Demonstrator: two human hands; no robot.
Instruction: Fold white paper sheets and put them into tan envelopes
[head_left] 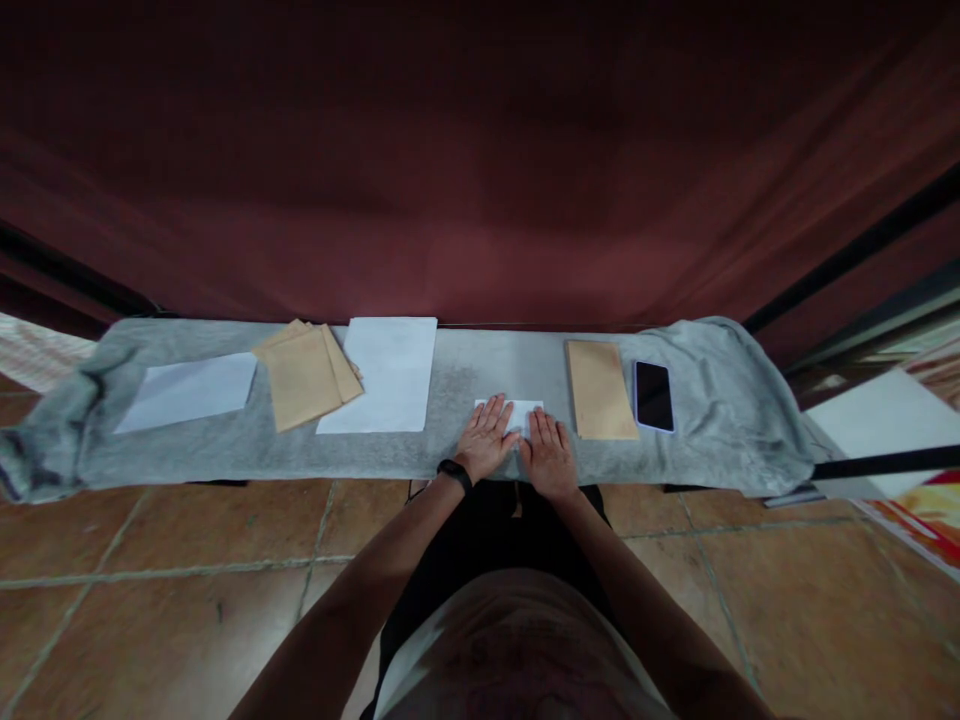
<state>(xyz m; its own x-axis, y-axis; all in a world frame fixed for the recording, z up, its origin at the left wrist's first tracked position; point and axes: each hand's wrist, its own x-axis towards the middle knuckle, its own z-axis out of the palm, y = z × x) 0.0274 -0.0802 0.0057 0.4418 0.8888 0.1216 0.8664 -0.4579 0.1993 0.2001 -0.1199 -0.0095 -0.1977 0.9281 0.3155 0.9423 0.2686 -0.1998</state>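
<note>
A small white piece of paper [523,410], seemingly folded, lies on the grey cloth near the front edge of the table. My left hand [487,438] rests flat over its left part, fingers stretched out, with a dark band on the wrist. On the paper's right side, my right hand [550,452] presses down flat with its fingers extended. The two thumbs come close together over the paper. Both palms hide much of its lower part.
White sheets [390,375] lie left of my hands, partly under brown envelopes [304,378]. Farther left is another white paper [191,390]. To the right are a brown envelope [601,390] and a phone [654,396]. A dark red curtain [480,200] hangs behind the grey cloth [495,360].
</note>
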